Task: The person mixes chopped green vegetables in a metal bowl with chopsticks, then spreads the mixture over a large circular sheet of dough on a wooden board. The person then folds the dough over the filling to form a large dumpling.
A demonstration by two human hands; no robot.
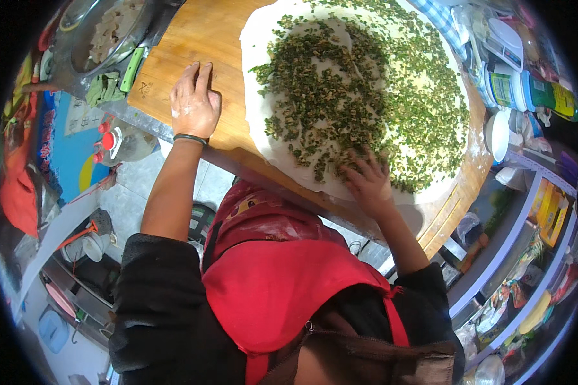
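A large sheet of white dough (pixel 265 45) is spread over a wooden board (pixel 204 29) in front of me. Chopped green herbs mixed with small brown bits (pixel 337 96) cover most of the sheet. My left hand (pixel 195 103) lies palm down on bare wood left of the dough, holding nothing, with flour on its skin. On the dough's near edge, my right hand (pixel 370 182) touches the herb mixture with spread fingers. That hand is slightly blurred, and its fingertips are partly lost among the herbs.
A metal basin (pixel 79 50) with pale pieces, a green-handled tool (pixel 133 70) and a green cloth (pixel 105 89) are at left. Red-capped plastic bottles (pixel 135 144) stand below. At right are a kitchen scale (pixel 508 41), a white bowl (pixel 497 136) and a packed shelf (pixel 489 250).
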